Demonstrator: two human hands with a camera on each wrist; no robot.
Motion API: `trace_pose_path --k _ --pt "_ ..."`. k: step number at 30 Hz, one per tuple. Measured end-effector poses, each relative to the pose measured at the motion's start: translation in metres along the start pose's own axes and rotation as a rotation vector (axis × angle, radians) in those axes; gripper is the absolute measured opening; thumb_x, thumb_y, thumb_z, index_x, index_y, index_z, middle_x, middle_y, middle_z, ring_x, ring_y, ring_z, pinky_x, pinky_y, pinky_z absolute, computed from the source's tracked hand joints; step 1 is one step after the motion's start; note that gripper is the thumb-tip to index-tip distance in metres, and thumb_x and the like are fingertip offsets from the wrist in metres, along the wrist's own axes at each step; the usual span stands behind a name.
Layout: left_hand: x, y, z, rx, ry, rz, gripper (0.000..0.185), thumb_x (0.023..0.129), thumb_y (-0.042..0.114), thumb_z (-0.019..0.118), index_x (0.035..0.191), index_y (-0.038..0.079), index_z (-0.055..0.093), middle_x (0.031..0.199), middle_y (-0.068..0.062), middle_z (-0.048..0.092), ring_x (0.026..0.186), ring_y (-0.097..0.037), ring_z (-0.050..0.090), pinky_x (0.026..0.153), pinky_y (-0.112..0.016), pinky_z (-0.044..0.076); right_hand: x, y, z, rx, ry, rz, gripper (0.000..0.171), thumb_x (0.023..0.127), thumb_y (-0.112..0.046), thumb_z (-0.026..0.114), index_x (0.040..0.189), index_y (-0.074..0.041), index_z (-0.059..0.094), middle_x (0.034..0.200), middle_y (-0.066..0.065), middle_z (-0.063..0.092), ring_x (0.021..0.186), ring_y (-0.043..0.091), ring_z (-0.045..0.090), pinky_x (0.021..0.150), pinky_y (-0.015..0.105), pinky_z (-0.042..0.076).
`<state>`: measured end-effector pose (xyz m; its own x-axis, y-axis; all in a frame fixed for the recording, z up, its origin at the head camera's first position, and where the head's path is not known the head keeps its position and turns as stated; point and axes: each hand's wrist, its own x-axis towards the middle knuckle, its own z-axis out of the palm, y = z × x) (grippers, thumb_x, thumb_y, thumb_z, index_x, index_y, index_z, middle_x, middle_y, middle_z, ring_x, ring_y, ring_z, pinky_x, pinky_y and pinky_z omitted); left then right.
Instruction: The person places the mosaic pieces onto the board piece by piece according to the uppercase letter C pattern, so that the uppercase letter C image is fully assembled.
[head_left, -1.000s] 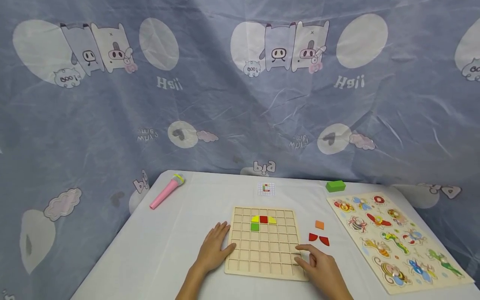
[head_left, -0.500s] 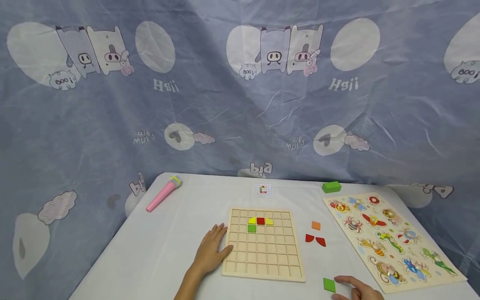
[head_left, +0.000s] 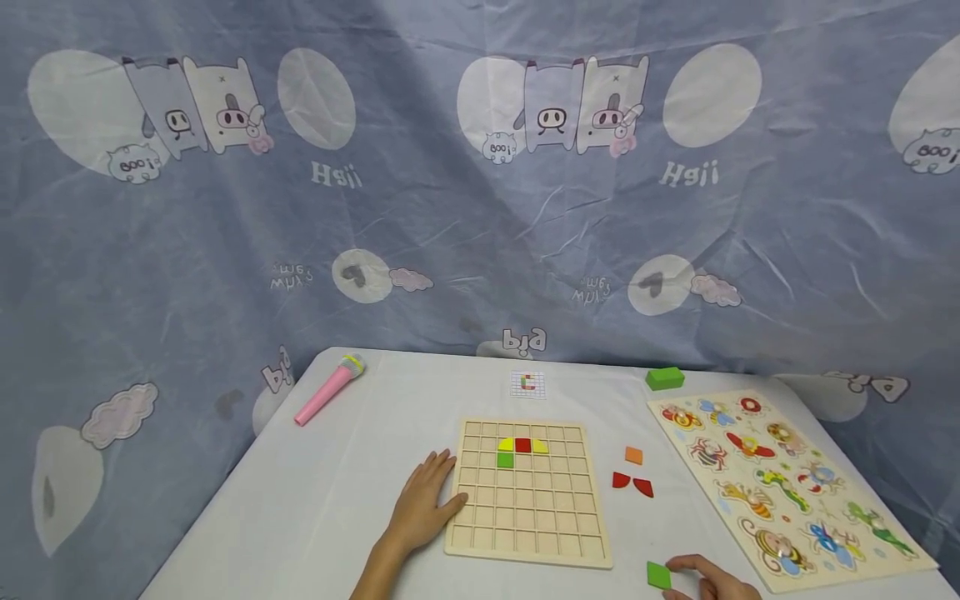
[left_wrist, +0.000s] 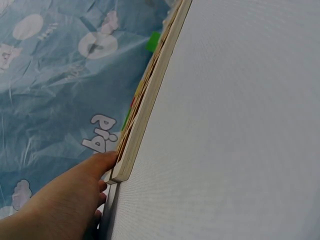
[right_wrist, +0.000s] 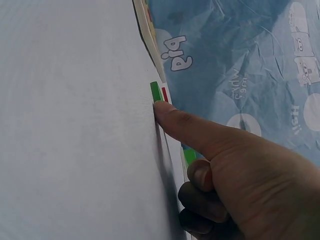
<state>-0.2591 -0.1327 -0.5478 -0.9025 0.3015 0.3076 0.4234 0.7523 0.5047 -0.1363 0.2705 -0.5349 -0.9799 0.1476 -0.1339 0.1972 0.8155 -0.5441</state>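
Observation:
My left hand lies at the left side of a wooden grid board. Its thumb rests on the board's edge and the other fingers are spread along the tablecloth; the left wrist view shows the thumb at the board's corner. In the grid sit a red square, a yellow piece on each side of it and a green square below. At the front right, my right hand pinches a loose green square tile by its right side with index finger and thumb, close to the tablecloth.
Right of the board lie an orange square and two red quarter-round pieces. Farther right is an insect picture puzzle board. A small pattern card, a green block and a pink toy microphone are toward the back.
My right hand has left the board's right edge and moved right and toward me, to the loose green tile. Its fingers have closed in on the tile. The left hand stays put.

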Motion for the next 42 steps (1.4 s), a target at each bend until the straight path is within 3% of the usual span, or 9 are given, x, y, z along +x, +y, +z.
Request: trace_pose_path --k 3,14,18,22,26,31,36,42 --pt "0.0 -0.001 0.001 -0.001 0.0 0.001 0.066 0.089 0.047 0.054 0.137 0.004 0.042 0.144 -0.011 0.035 0.136 -0.032 0.023 0.109 -0.051 0.016 0.0 0.0 0.0 -0.009 -0.001 0.004 0.047 0.069 -0.043 0.076 0.102 -0.012 0.064 0.05 -0.003 0.037 0.043 0.009 0.031 0.041 0.018 0.022" --pt "0.001 -0.001 0.0 -0.004 0.005 0.006 0.065 0.089 0.046 0.054 0.137 0.004 0.042 0.144 -0.011 0.036 0.135 -0.032 0.024 0.109 -0.05 0.017 0.005 0.0 -0.001 -0.001 -0.019 0.023 0.06 0.066 -0.057 0.072 0.104 -0.012 0.064 0.053 -0.001 0.037 0.045 0.011 0.033 0.042 0.021 0.023" --pt "0.001 0.0 -0.001 -0.011 0.021 0.017 0.064 0.089 0.043 0.056 0.136 0.003 0.043 0.143 -0.012 0.038 0.135 -0.033 0.025 0.108 -0.051 0.018 0.006 -0.019 -0.009 0.006 0.022 -0.018 0.051 0.067 -0.049 0.075 0.103 -0.014 0.065 0.052 -0.002 0.036 0.044 0.01 0.032 0.042 0.02 0.022" --pt "0.001 0.0 -0.002 -0.009 0.034 0.028 0.064 0.089 0.042 0.057 0.135 0.001 0.043 0.142 -0.014 0.039 0.134 -0.035 0.027 0.107 -0.052 0.02 0.01 -0.044 -0.017 0.026 0.08 -0.111 0.034 0.071 -0.035 0.077 0.099 -0.018 0.067 0.051 -0.003 0.035 0.043 0.008 0.029 0.043 0.019 0.023" --pt "0.001 0.0 -0.001 -0.001 0.016 0.014 0.064 0.089 0.045 0.055 0.136 0.003 0.042 0.143 -0.012 0.038 0.135 -0.033 0.025 0.108 -0.051 0.019 0.02 -0.067 -0.018 0.084 0.121 -0.21 0.029 0.072 -0.032 0.077 0.097 -0.022 0.066 0.051 -0.005 0.035 0.044 0.005 0.028 0.043 0.019 0.026" --pt "0.0 0.0 -0.001 -0.009 0.009 0.012 0.065 0.089 0.045 0.055 0.137 0.003 0.042 0.143 -0.012 0.037 0.135 -0.033 0.025 0.108 -0.051 0.018 0.041 -0.09 -0.006 0.142 0.153 -0.329 0.027 0.07 -0.029 0.08 0.092 -0.026 0.066 0.049 -0.007 0.033 0.044 0.003 0.026 0.043 0.018 0.024" --pt "0.001 0.001 0.0 -0.01 0.014 0.021 0.064 0.089 0.044 0.056 0.136 0.002 0.042 0.143 -0.013 0.038 0.134 -0.034 0.026 0.108 -0.052 0.019 0.057 -0.111 0.011 0.175 0.094 -0.355 0.026 0.071 -0.027 0.079 0.093 -0.027 0.066 0.05 -0.007 0.034 0.043 0.003 0.027 0.041 0.018 0.023" --pt "0.0 0.002 -0.001 -0.017 0.018 0.015 0.064 0.088 0.042 0.057 0.136 0.002 0.043 0.142 -0.014 0.038 0.134 -0.035 0.026 0.108 -0.052 0.018 0.073 -0.135 0.033 0.177 0.114 -0.397 0.025 0.074 -0.029 0.078 0.095 -0.026 0.066 0.051 -0.007 0.037 0.043 0.003 0.029 0.039 0.019 0.024"
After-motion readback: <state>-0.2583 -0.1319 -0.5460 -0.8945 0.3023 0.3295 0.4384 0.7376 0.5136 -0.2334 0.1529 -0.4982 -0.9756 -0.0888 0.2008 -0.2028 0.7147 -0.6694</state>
